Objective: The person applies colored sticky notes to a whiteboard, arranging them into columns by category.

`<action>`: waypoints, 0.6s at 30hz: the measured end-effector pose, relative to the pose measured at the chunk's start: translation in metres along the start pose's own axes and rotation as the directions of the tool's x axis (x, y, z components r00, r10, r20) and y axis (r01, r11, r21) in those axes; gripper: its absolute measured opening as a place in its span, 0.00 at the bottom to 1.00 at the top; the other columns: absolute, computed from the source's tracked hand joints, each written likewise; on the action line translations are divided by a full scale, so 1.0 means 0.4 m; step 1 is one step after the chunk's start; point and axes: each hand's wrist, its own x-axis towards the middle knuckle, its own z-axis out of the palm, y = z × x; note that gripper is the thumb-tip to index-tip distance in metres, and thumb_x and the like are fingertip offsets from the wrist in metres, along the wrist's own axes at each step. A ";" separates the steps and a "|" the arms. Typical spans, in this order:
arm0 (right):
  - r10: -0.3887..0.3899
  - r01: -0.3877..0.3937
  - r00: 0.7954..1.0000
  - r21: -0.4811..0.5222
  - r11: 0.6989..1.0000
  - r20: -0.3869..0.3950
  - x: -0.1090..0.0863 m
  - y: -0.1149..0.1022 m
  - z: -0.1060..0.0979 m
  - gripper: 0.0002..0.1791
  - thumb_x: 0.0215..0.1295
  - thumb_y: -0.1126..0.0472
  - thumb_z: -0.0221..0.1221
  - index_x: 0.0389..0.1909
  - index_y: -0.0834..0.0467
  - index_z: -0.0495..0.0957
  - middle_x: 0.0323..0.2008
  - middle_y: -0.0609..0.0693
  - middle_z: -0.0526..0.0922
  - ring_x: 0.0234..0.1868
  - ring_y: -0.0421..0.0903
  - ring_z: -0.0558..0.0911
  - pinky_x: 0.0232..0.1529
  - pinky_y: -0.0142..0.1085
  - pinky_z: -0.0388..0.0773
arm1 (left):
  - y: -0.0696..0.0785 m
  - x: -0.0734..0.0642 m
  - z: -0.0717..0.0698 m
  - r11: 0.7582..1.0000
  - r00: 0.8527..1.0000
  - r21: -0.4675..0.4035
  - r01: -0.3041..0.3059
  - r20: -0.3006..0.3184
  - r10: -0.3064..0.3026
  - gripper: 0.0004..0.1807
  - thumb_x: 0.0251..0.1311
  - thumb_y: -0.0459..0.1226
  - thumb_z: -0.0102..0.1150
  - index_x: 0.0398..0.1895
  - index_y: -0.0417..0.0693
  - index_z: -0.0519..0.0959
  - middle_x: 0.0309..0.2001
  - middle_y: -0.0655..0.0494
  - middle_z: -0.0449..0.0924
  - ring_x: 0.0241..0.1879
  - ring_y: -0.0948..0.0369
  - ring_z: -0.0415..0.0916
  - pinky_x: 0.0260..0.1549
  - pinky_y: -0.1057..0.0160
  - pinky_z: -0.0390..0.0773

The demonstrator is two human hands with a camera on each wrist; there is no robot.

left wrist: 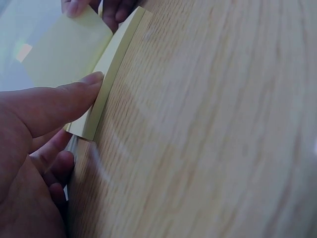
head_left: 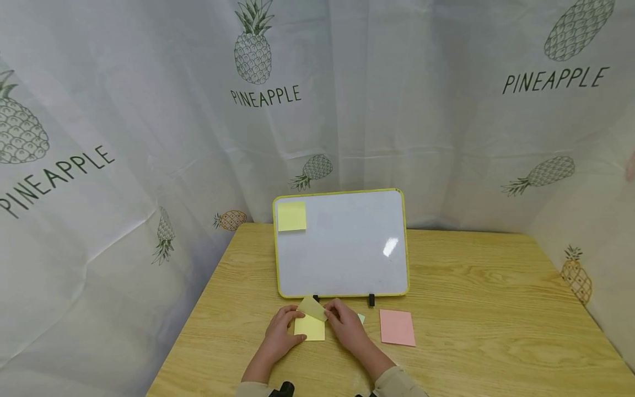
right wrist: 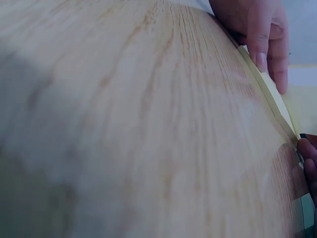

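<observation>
A pad of yellow sticky notes (head_left: 310, 331) lies on the wooden table in front of the whiteboard. My left hand (head_left: 280, 335) holds the pad at its left side, and in the left wrist view the thumb (left wrist: 59, 105) rests on the pad's near edge. With thumb and fingers my right hand (head_left: 345, 326) pinches the right corner of the top sheet (head_left: 312, 309). That sheet is lifted and tilted away from the pad; its far side seems still joined to it. The right wrist view catches only the fingertips of my right hand (right wrist: 308, 153).
A white board (head_left: 342, 253) with a yellow frame stands on black feet (head_left: 371, 300). One yellow sticky note (head_left: 291, 216) is on its upper left corner. To the right lies a pink pad (head_left: 397, 327). A pale green pad (head_left: 361, 318) is mostly hidden by my right hand.
</observation>
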 end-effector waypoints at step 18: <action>0.020 -0.020 1.000 0.024 1.000 0.000 -0.003 -0.008 -0.006 0.10 0.77 0.51 0.46 0.42 0.53 0.70 0.33 0.46 0.76 0.30 0.40 0.71 0.31 0.35 0.69 | 0.000 -0.002 0.000 1.000 1.000 0.006 -0.004 0.004 0.004 0.24 0.46 0.36 0.77 0.49 0.46 0.80 0.60 0.47 0.70 0.52 0.45 0.70 0.49 0.41 0.67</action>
